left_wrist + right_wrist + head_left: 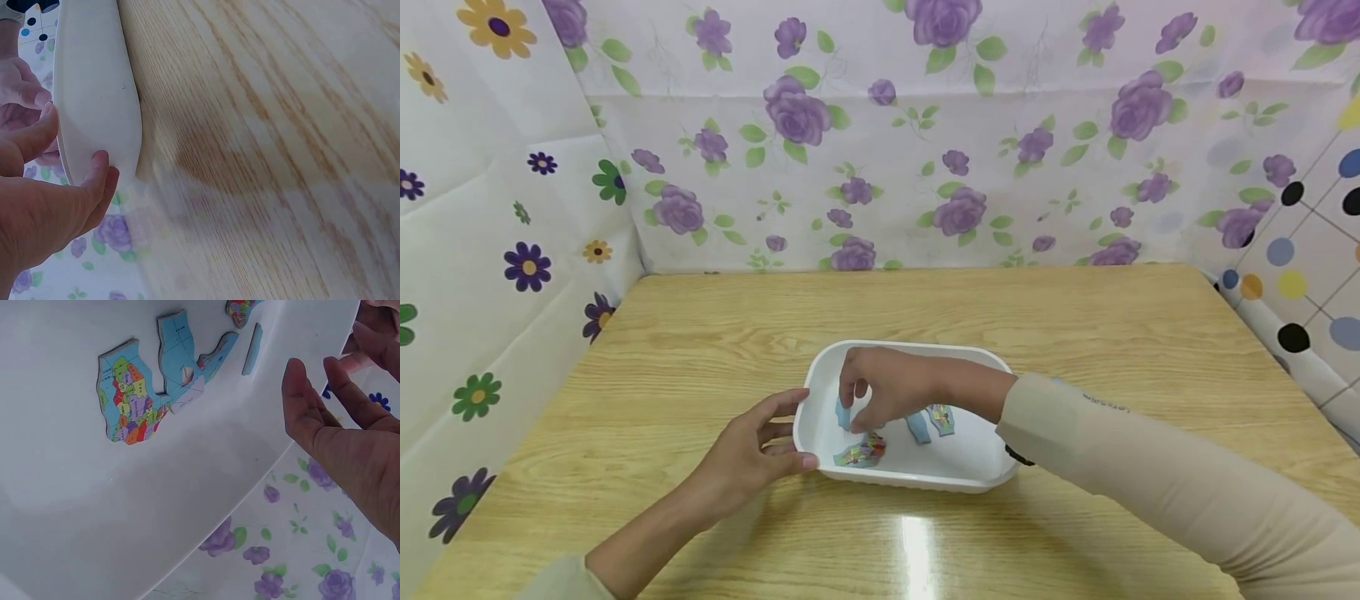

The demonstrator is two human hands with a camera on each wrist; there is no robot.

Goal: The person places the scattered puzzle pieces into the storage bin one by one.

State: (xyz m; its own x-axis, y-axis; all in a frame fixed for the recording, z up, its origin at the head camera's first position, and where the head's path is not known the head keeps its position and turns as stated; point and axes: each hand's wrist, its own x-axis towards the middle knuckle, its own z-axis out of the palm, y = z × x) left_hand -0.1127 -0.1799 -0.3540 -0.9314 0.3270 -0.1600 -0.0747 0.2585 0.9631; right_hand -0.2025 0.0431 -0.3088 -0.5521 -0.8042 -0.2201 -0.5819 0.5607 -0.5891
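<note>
A white plastic tub [966, 446] stands on the table with several map-printed puzzle pieces in it. My left hand [741, 446] grips the tub's left end, thumb at the rim and fingers against the outer wall. Inside the tub, my right hand [887, 387] reaches down with bent, parted fingers near a blue puzzle piece [842, 414]. The right wrist view shows a gap between this hand and the thin blue piece [252, 350]. A colourful map piece [131, 394] and a blue strip with a sailboat [177, 347] lie further along the tub floor.
The tub rests on a wood-grain table [715, 333]. Behind it hangs a sheet with purple roses [797, 108]. A flower-print sheet [475, 250] lines the left side and a dotted one [1292, 283] the right. A dark object [1018, 455] shows by the tub's right end.
</note>
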